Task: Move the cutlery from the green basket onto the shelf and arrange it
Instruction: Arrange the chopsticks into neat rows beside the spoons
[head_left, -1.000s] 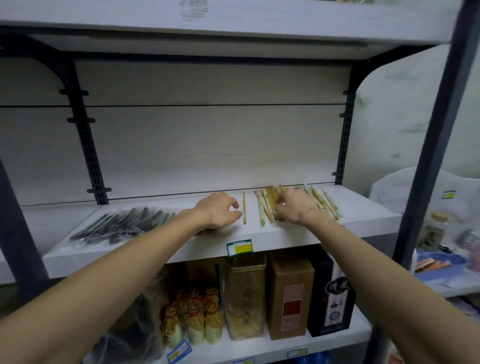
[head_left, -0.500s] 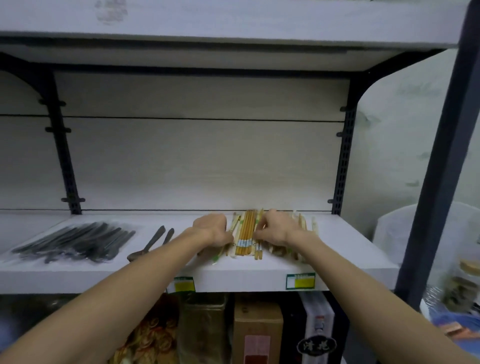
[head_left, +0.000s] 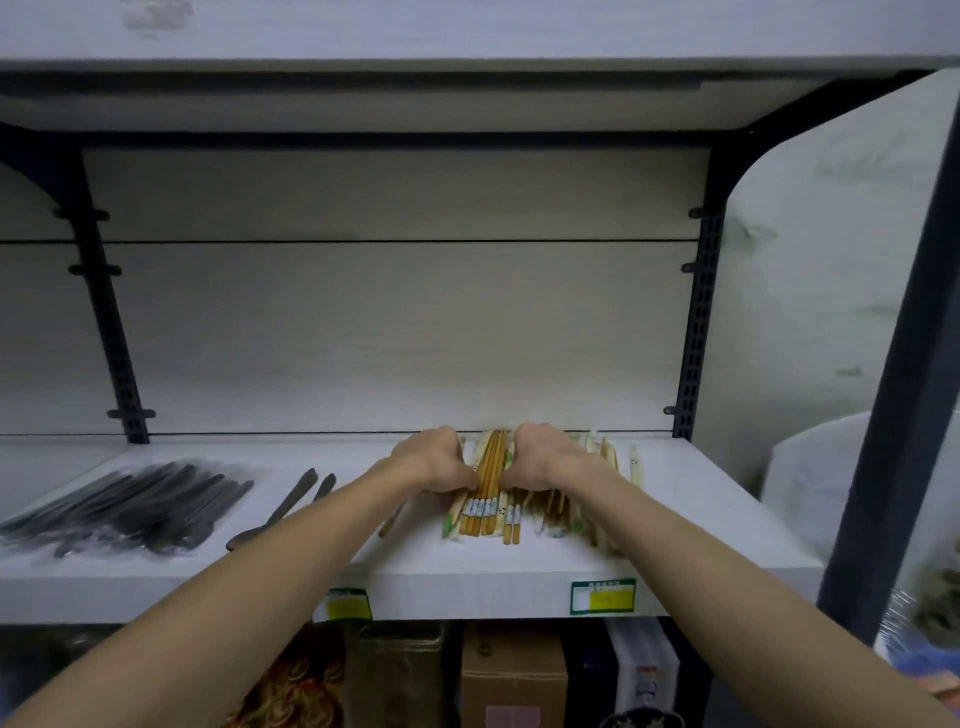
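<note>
At the far left, a clear packet of dark cutlery (head_left: 124, 506) lies flat on the white shelf (head_left: 363, 574); its left end blurs out and single pieces cannot be told apart inside the wrap. Just right of it, two loose spoons (head_left: 283, 512) lie at a slant, bowls toward the front edge, the rear one partly behind the left forearm.

In the middle, both hands rest on a heap of chopsticks (head_left: 485, 488). The left hand (head_left: 434, 462) has its fingers curled down onto the left side of the heap; the fingertips are hidden under the knuckles, so whether it truly grips any sticks cannot be told. The right hand (head_left: 540, 460) is curled the same way on the right side, pressing against the orange bundle that shows between the two hands. Paper-wrapped pairs fan out under and to the right of the right wrist, largely hidden by it.

The green basket is nowhere in view. The near ends of the chopsticks stop short of the shelf's front lip, where two price tags (head_left: 602, 597) hang. Bare shelf runs behind the packet and spoons to the back panel, and right of the heap to the dark upright (head_left: 693, 332). Below, boxes (head_left: 511, 675) and a jar are cut off by the frame.
</note>
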